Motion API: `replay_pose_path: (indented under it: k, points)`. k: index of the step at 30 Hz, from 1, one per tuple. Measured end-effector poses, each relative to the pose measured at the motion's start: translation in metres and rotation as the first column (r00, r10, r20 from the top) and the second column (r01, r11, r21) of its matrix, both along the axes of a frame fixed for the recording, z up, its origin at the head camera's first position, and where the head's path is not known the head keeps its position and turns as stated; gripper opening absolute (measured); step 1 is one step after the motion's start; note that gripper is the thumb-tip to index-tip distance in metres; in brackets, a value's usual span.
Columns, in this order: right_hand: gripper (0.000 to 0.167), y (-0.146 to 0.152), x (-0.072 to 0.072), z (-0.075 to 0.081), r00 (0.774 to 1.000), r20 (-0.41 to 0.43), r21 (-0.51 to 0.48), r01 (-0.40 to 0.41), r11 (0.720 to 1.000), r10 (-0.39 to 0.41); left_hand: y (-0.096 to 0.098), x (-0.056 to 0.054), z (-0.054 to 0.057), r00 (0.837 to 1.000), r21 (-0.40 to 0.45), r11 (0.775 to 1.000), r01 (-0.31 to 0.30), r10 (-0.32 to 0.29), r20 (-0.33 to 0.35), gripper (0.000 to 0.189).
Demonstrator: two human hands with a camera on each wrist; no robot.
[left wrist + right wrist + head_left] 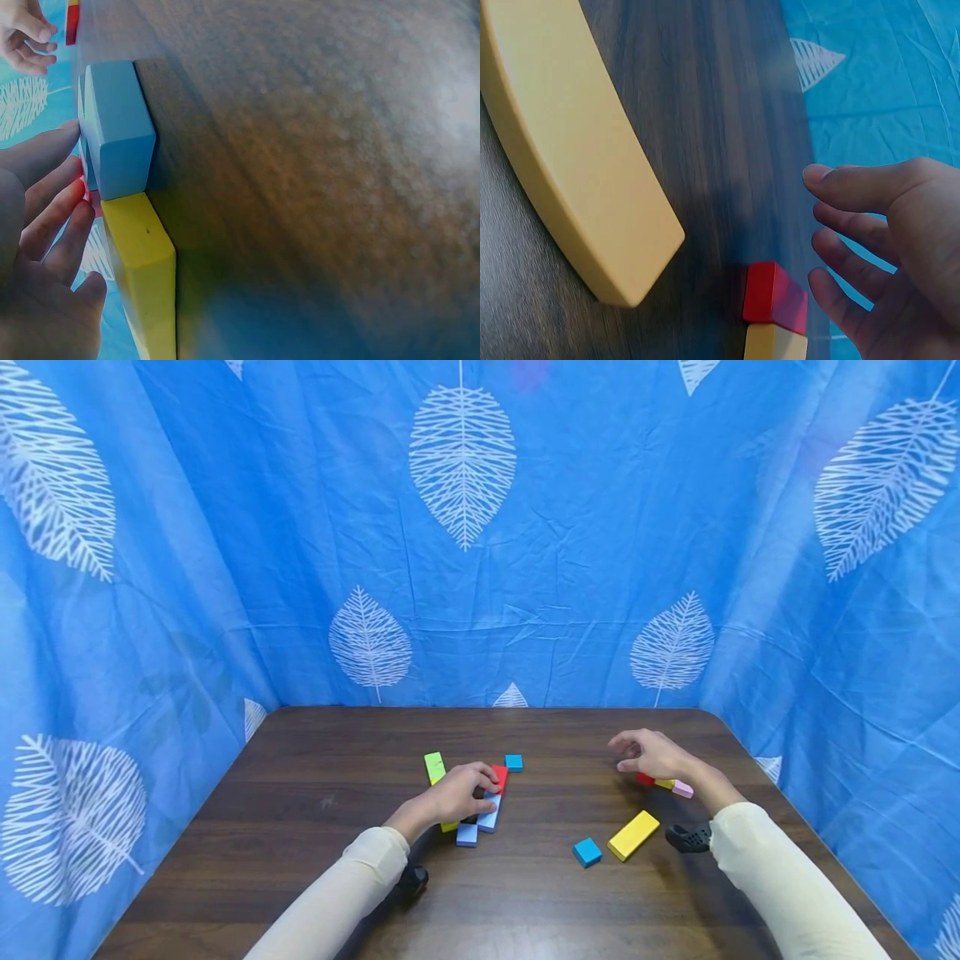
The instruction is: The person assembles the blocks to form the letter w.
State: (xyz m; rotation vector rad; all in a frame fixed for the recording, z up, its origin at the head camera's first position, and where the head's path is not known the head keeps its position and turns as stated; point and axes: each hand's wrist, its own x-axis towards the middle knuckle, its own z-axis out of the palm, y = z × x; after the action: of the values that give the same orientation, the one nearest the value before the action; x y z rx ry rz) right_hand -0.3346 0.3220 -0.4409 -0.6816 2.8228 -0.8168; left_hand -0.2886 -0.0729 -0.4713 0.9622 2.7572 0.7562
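My left hand [456,793] reaches over a group of blocks at the table's middle, fingers loosely bent. Around it lie a red block [500,773], a light blue block [489,815], a small periwinkle block [467,836] and a lime green block [434,766]. In the left wrist view its fingers are beside a blue block [120,127] and a yellow block [146,262]; contact is unclear. My right hand [651,754], holding nothing, hovers by a row of red [763,292], yellow [776,343] and pink [682,789] blocks.
A large yellow block [633,835] and a blue square block [587,852] lie nearer me, between the arms. Another small blue block [513,763] sits beyond the left group. Blue leaf-print cloth [525,568] stands around the wooden table [315,793].
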Motion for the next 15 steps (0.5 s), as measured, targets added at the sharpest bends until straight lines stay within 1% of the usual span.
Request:
replay_pose_path:
  k: [9,15]
  points:
    - [0.044,0.014,-0.004,-0.004,0.998,-0.003,0.026,0.057,0.998,-0.057,-0.001,0.001,0.002,1.0,0.014,1.0,-0.017,0.017,0.019,0.031]
    - [0.049,0.025,-0.002,-0.007,0.993,0.002,0.057,0.121,0.991,-0.121,0.0,0.002,0.001,1.0,0.015,1.0,-0.018,0.018,0.023,0.031]
